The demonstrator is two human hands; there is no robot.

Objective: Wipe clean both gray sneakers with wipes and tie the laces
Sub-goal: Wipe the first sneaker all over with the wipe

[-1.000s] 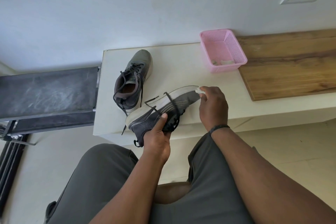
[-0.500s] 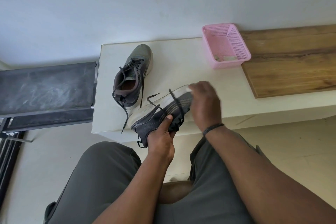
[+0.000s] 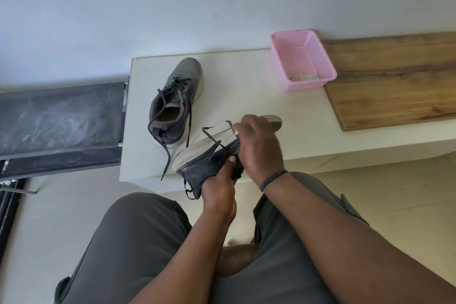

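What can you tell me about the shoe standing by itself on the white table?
The standing sneaker is gray with a greener knit toe, a dark collar, a brownish insole and a whitish sole. It sits upright on the white table, toe pointing at the wall, heel toward the person. Its black laces are untied and trail loose past the heel toward the table's near edge. No hand touches it; the held sneaker lies just beside it.

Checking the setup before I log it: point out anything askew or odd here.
Nothing damaged or spilled. Only the untied laces of the sneaker on the table trail loose over the white table edge; expected mid-task.
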